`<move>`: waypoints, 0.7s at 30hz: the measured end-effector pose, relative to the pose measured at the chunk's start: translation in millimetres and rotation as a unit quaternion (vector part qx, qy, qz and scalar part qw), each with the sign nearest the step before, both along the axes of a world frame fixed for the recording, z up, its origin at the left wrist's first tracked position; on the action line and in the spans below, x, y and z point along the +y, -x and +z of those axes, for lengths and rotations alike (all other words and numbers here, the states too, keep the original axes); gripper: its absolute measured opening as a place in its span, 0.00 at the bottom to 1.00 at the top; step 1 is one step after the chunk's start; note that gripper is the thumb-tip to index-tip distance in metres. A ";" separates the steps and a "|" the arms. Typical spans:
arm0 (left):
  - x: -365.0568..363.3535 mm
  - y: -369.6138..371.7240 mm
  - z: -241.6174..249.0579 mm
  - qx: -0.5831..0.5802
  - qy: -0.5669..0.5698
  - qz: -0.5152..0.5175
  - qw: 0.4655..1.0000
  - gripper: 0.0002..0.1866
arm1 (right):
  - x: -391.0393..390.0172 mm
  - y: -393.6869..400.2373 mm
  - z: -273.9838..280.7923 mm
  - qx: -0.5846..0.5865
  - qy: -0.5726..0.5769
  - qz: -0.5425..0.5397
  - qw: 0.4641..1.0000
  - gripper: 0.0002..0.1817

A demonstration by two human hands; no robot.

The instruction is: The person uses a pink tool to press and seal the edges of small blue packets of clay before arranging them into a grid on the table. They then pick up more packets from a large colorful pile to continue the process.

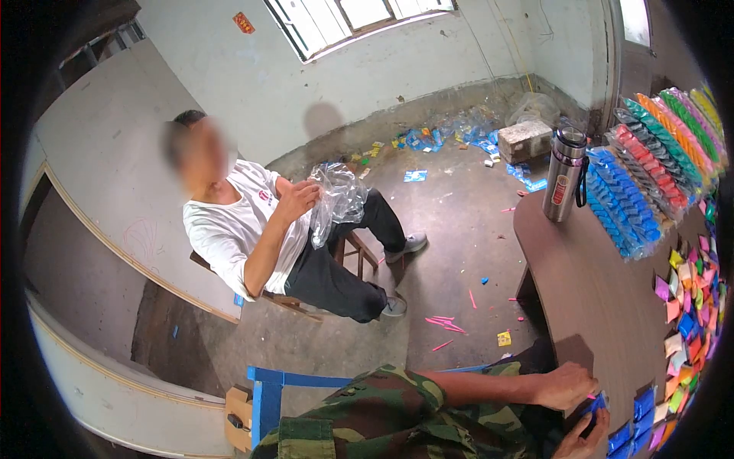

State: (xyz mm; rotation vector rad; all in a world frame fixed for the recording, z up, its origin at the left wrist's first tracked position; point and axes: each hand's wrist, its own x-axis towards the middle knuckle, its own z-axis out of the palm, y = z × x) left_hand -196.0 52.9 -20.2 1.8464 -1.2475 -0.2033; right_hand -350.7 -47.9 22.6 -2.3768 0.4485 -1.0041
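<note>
My left hand [567,386] is at the table's near edge, with its fingertips closed on a small pink piece [591,396]. Just below it, my right hand [587,437] has thumb and fingers round a small blue packet [599,405]. The two hands nearly touch, and the pink piece lies against the packet. More blue packets [644,403] lie on the brown table [569,264] to the right of my hands. Beside them is a large spread of small multicoloured packets [686,306].
A steel flask [566,174] stands near the table's far end, beside bagged rows of coloured packets [627,203]. A seated person [252,222] holds clear plastic bags [336,195] at left. Pink sticks [445,324] and wrappers litter the floor. A blue frame [264,398] is near my lap.
</note>
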 end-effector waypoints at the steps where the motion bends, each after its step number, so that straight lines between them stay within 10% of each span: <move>1: -2.3 2.2 -0.7 0.014 -0.005 -0.003 1.000 0.12 | -0.9 0.5 -0.4 0.001 -0.001 -0.002 1.000 0.23; 8: -3.0 6.4 -1.4 -0.006 -0.060 -0.027 0.998 0.11 | -41.3 25.3 -74.7 0.092 -0.057 -0.030 0.994 0.19; 21: 3.2 -2.8 27.0 -0.004 -0.025 -0.015 1.000 0.05 | -5.0 0.1 -23.5 0.006 -0.046 -0.096 0.994 0.14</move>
